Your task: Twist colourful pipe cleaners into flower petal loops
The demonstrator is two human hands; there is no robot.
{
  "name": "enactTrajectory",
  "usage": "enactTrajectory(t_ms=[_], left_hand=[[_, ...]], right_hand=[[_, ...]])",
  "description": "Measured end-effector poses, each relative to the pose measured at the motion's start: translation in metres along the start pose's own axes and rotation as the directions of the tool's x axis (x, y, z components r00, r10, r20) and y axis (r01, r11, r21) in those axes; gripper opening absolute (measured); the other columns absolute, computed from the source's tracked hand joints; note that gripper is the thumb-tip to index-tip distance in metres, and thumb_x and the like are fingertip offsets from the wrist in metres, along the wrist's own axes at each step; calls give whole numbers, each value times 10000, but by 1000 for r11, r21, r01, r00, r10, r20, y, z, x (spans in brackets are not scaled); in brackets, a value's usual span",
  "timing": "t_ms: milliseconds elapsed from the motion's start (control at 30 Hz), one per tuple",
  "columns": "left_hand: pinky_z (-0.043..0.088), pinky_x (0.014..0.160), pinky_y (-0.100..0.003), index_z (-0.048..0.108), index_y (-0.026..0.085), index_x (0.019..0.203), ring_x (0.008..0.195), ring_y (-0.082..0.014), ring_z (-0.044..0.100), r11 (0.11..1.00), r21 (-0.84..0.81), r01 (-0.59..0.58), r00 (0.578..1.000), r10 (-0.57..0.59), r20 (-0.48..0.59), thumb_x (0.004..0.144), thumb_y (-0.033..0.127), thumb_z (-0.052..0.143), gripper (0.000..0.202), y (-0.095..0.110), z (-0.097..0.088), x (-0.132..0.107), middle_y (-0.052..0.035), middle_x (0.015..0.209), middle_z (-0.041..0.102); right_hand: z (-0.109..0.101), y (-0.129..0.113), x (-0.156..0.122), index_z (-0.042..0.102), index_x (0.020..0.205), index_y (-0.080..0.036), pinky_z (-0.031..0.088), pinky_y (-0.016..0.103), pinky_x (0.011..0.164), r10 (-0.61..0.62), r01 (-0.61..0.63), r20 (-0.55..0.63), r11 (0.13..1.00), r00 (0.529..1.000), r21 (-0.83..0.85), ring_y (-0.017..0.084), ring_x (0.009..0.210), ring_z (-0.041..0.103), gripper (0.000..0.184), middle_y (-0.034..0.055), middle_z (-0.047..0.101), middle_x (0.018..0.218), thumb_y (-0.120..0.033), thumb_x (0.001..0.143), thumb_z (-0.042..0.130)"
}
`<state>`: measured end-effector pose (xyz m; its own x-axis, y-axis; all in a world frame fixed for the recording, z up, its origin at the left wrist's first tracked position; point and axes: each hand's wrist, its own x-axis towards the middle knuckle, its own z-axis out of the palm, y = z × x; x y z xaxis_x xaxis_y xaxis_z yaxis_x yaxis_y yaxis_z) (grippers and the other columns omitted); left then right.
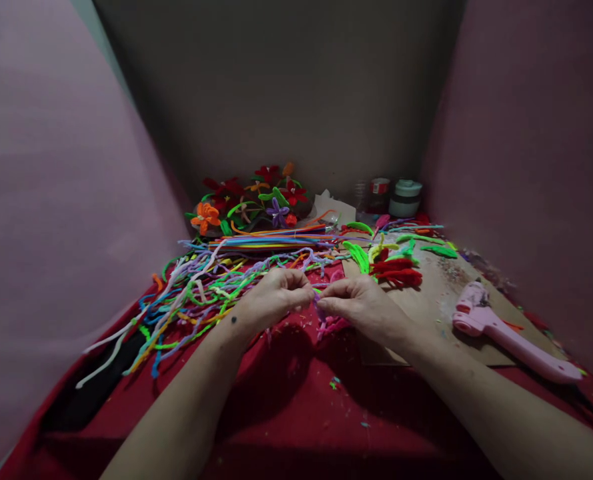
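My left hand [275, 297] and my right hand [361, 305] meet over the red cloth [286, 400], fingers pinched together. Between the fingertips runs a purple pipe cleaner [318, 308], gripped by both hands. Just under it lies a small pink pipe-cleaner piece [330, 325]. To the left of my left hand spreads a loose heap of coloured pipe cleaners [201, 287]. Beyond my right hand lie red pipe-cleaner shapes [395, 272] and green ones [359, 255] on a cardboard sheet [441, 293].
A pink glue gun [501, 333] lies on the cardboard at the right. Finished pipe-cleaner flowers [251, 197] stand at the back, with a bundle of straight pipe cleaners [271, 240] in front. Jars [405, 197] sit at the back right. Pink walls close both sides.
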<state>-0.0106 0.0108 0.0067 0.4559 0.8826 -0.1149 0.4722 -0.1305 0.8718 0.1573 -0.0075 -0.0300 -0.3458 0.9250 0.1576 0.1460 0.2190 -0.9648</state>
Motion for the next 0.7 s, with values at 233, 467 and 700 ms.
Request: enactTrajectory(t_ms=[233, 467, 700], left_hand=[[274, 473, -187, 508, 148, 656, 505, -66, 359, 994, 103, -46, 995, 55, -81, 711, 228, 497, 97, 2, 7, 0, 53, 562, 443], [299, 484, -193, 519, 147, 649, 503, -73, 395, 997, 80, -12, 995, 20, -99, 709, 232, 502, 106, 4, 8, 0, 44, 547, 472], [326, 518, -196, 536, 138, 647, 519, -70, 415, 999, -39, -34, 997, 32, -68, 715, 242, 536, 125, -2, 8, 4, 33, 563, 501]], right_hand=[[3, 3, 0, 586, 568, -135, 333, 238, 496, 159, -174, 71, 924, 985, 342, 82, 470, 440, 113, -14, 537, 513, -213, 647, 607], [6, 3, 0, 604, 545, -125, 294, 243, 499, 183, -164, -38, 942, 982, 294, 78, 481, 395, 88, -27, 498, 495, -193, 592, 635], [4, 4, 0, 610, 545, -131, 252, 250, 489, 152, -148, -1, 961, 988, 232, 75, 474, 344, 145, -33, 468, 484, -244, 636, 606]])
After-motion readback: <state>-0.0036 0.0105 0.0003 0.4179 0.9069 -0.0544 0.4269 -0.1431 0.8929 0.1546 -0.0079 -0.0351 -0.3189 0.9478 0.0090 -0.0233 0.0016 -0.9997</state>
